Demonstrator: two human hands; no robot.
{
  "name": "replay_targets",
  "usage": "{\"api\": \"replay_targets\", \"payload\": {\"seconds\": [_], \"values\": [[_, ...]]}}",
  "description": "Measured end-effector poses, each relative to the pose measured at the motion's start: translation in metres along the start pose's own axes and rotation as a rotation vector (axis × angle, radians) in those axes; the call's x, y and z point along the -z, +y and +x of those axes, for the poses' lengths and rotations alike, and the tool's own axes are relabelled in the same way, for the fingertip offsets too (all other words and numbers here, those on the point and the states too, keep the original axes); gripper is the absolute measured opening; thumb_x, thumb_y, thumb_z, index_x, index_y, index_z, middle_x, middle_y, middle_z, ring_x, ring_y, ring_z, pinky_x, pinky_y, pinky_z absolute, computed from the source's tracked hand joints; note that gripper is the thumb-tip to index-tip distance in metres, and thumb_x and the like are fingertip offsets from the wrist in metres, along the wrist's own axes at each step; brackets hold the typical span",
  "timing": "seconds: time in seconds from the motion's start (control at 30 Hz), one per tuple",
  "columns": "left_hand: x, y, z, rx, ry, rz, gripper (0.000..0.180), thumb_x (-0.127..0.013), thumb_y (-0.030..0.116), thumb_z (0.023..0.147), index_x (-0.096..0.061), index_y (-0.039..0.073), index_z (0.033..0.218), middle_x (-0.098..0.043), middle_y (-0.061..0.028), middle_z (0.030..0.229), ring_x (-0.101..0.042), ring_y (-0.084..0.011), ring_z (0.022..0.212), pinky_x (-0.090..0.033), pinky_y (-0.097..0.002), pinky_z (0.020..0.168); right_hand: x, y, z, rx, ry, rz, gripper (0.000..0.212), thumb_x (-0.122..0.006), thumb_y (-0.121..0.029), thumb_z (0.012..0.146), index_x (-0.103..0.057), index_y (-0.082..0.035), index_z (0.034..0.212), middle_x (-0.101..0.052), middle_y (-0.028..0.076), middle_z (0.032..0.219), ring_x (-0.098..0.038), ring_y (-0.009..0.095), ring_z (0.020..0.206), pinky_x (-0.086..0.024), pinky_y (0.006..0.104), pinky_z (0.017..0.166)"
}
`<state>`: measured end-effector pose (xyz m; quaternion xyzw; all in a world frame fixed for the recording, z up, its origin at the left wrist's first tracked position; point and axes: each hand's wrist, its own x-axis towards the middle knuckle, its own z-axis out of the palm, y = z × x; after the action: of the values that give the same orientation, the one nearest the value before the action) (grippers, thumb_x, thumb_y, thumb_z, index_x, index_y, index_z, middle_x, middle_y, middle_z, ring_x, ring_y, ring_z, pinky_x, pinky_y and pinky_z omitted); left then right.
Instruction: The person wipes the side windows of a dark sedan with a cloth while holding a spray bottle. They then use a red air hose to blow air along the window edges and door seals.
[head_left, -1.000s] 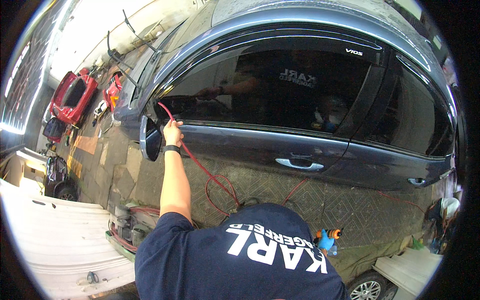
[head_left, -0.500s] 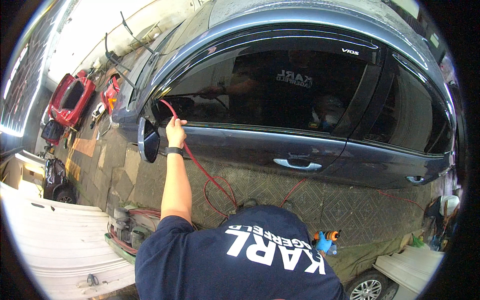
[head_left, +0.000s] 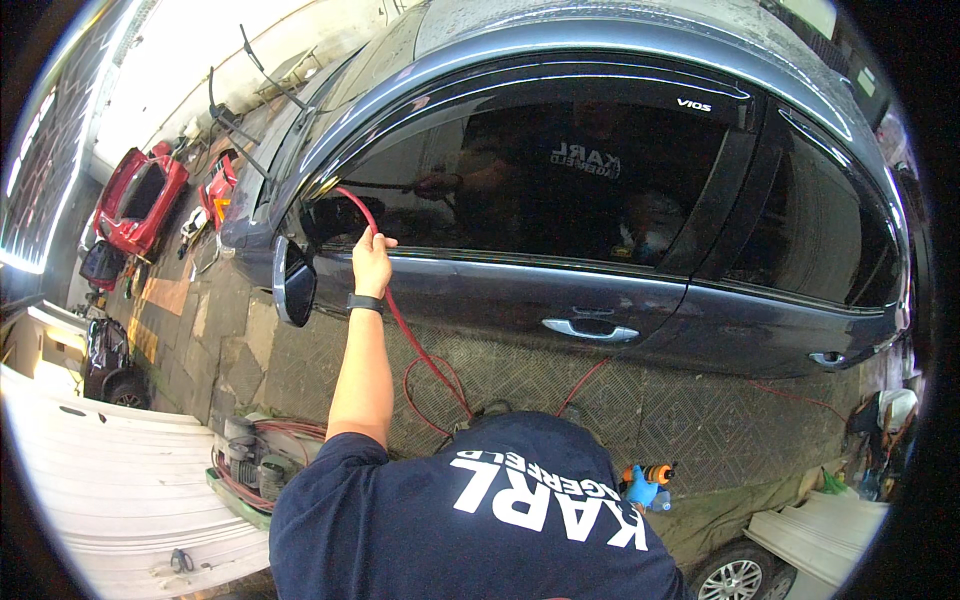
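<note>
My bare left hand (head_left: 372,264), a dark band at its wrist, is closed around a red hose (head_left: 395,305) in front of the car's front side window (head_left: 520,190). The hose's upper end bends toward the front corner of that window, near the side mirror (head_left: 294,281). Its lower part hangs down past the dark blue-grey car door (head_left: 480,290). Low on the right, my right hand (head_left: 642,490) wears a blue glove. It is closed on an orange-and-black tool (head_left: 655,474) with a bluish clear part beneath; its exact kind is unclear.
Red hose loops (head_left: 432,390) lie on the patterned floor (head_left: 740,420) beside the car. An air compressor (head_left: 250,465) with coiled hose stands at the left. Red car body parts (head_left: 140,205) lie farther off. A wheel (head_left: 735,578) shows at the lower right.
My left hand has shifted slightly right with the hose, whose upper end has moved a little up and right along the window. The right hand has barely moved.
</note>
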<state>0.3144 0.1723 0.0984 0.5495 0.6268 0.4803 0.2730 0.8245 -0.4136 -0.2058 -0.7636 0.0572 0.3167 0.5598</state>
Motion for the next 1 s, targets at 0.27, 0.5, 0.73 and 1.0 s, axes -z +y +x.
{"api": "replay_targets", "payload": {"seconds": [0.27, 0.5, 0.73, 1.0], "values": [[-0.025, 0.040, -0.014, -0.115, -0.047, -0.024, 0.024, -0.048, 0.010, 0.106, -0.065, -0.002, 0.118, -0.075, -0.0080, 0.086, -0.068, -0.0155, 0.080, -0.051, -0.0321, 0.078, 0.012, 0.021, 0.007, 0.141, -0.020, -0.041, 0.034, -0.082, -0.002, 0.085, -0.065, 0.001, 0.114, -0.069, 0.004, 0.106, -0.063, 0.016, 0.089, -0.055, 0.0381, 0.081], [-0.045, 0.051, -0.020, -0.187, -0.074, -0.019, 0.029, -0.047, 0.012, 0.107, -0.064, -0.002, 0.126, -0.076, -0.0083, 0.086, -0.067, -0.0164, 0.077, -0.051, -0.0325, 0.076, 0.013, 0.018, 0.007, 0.170, 0.009, -0.087, 0.042, -0.083, -0.006, 0.085, -0.062, -0.001, 0.121, -0.067, 0.005, 0.109, -0.061, 0.017, 0.088, -0.055, 0.0380, 0.078], [-0.066, 0.066, -0.028, -0.236, -0.090, 0.019, 0.030, -0.048, 0.013, 0.107, -0.063, -0.001, 0.129, -0.077, -0.0091, 0.088, -0.068, -0.0182, 0.076, -0.052, -0.0333, 0.074, -0.006, -0.028, -0.027, 0.032, 0.045, -0.007, 0.038, -0.082, -0.007, 0.085, -0.062, -0.004, 0.118, -0.067, 0.005, 0.099, -0.063, 0.017, 0.077, -0.056, 0.0379, 0.065], [-0.084, 0.086, -0.036, -0.210, -0.125, 0.017, 0.032, -0.048, 0.014, 0.108, -0.062, -0.001, 0.132, -0.076, -0.0086, 0.090, -0.068, -0.0175, 0.081, -0.052, -0.0330, 0.079, -0.004, -0.019, -0.022, 0.058, 0.023, -0.040, 0.034, -0.082, -0.004, 0.085, -0.063, -0.002, 0.113, -0.067, 0.003, 0.102, -0.062, 0.016, 0.083, -0.055, 0.0375, 0.074]]}}
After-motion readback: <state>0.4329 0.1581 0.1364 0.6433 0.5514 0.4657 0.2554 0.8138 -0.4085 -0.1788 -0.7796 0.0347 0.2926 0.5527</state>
